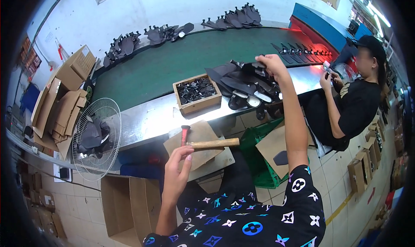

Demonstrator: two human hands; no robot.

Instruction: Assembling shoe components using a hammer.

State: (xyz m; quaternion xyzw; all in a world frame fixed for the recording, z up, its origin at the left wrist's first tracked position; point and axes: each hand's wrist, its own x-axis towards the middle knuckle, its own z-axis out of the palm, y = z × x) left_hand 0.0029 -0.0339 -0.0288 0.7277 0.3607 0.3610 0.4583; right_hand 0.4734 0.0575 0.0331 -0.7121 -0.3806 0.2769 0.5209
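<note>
My left hand (178,163) is beside a hammer (209,144) with a red head and wooden handle, its fingers stretched out and thumb apart. The fingertips are at the hammer's head end; whether they touch it I cannot tell. The hammer lies over a brown board (203,132) in front of me. Farther out, my right hand (271,66) reaches over a pile of dark sole-shaped shoe pieces (237,83) on the metal table edge. Its fingers are pinched together over the pile, and what is between them is too small to make out.
A wooden box (199,108) of small black parts sits left of the pile. Behind runs a green conveyor belt (173,57) with shoe pieces along it. A wire basket (96,169), cardboard carton (114,204) and green crate (264,173) stand nearby. A co-worker (352,96) works at right.
</note>
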